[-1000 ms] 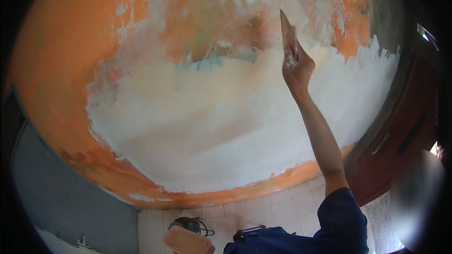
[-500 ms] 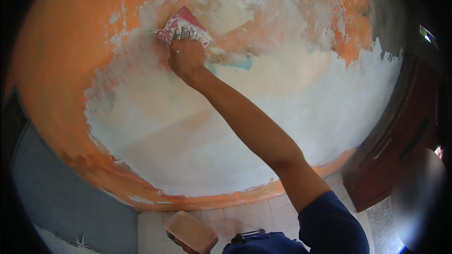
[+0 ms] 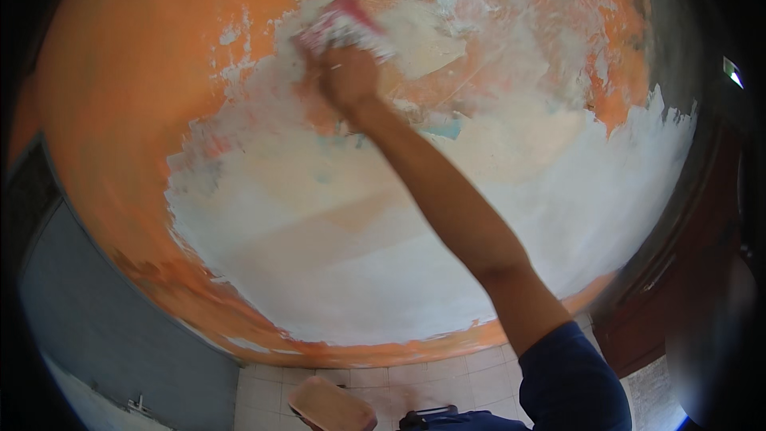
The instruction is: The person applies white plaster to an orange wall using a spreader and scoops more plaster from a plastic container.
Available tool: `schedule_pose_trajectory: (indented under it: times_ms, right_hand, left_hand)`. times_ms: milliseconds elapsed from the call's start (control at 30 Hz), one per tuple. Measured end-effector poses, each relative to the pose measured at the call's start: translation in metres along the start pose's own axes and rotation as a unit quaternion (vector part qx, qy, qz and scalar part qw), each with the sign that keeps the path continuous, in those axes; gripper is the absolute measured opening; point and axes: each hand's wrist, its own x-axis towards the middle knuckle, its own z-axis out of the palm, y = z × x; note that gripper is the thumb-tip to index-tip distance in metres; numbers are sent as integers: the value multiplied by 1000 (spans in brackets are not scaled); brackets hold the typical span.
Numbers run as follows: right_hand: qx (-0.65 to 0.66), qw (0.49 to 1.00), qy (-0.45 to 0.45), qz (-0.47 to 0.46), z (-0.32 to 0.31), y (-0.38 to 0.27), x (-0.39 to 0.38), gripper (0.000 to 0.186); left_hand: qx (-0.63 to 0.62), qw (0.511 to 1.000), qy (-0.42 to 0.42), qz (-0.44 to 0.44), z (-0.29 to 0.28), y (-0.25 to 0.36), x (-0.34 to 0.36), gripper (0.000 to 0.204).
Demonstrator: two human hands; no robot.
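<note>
My right hand (image 3: 347, 76) is raised high against an orange wall (image 3: 120, 112), with the arm in a blue sleeve reaching up from the lower right. It grips a wide putty knife (image 3: 341, 25) with a reddish blade smeared white, pressed flat on the wall just above the fingers. A large patch of white putty (image 3: 359, 271) covers the wall below and to the right of the hand. A tan flat board (image 3: 331, 407) shows at the bottom edge. My left hand is not visible.
A dark brown wooden door (image 3: 678, 271) stands at the right. A grey wall (image 3: 96, 311) runs along the left. Pale floor tiles (image 3: 455, 371) lie below, with a dark object (image 3: 427, 417) beside the board.
My right hand swept the putty knife from the upper right of the wall to the upper left, then shifted slightly up and right. The tan board stayed at the bottom edge.
</note>
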Motion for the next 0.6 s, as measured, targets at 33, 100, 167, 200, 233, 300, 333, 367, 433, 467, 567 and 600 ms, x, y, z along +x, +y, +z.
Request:
schedule_pose_trajectory:
  times_ms: [33, 100, 167, 200, 233, 300, 333, 367, 433, 467, 567, 600]
  right_hand:
    - [-7, 999, 32, 14, 16, -20, -4, 14]
    - [49, 998, -34, 1, 19, -47, -11, 15]
    - [72, 988, -133, -27, 10, -63, -14, 15]
    - [102, 989, -103, -33, 7, -62, -22, 22]
    - [133, 986, -93, -27, 3, -56, -29, 24]
    - [196, 978, -71, -16, -13, -32, -51, 30]
    - [349, 936, -53, 16, -23, -15, -77, 34]
    - [462, 885, -34, 48, -59, -21, -104, 31]
    - [638, 666, -76, 379, -111, -18, -168, 31]
    - [673, 577, -91, 454, -133, -27, -196, 28]
    - [680, 441, -54, 583, -185, -15, -282, 28]
    - [661, 414, -42, 625, -192, -22, -301, 28]
  left_hand:
    - [10, 999, 37, 2, -3, -2, 3, 65]
    - [33, 992, 126, 0, -9, -2, 0, 65]
    - [53, 989, 138, 11, -15, 0, -2, 64]
    - [50, 989, 142, 10, -12, 2, -1, 64]
    - [40, 988, 146, 8, -8, 3, 0, 63]
    - [27, 988, 153, -1, 3, 2, 2, 62]
    - [23, 987, 158, -3, 10, 3, 4, 62]
    - [17, 986, 167, -2, 16, 3, 6, 61]
    - [-1, 985, 171, -18, 29, -3, 13, 60]
    - [-2, 985, 174, -10, 38, 4, 9, 60]
    - [-4, 985, 161, -62, 47, -18, 23, 58]
    - [2, 985, 155, -81, 46, -24, 27, 57]
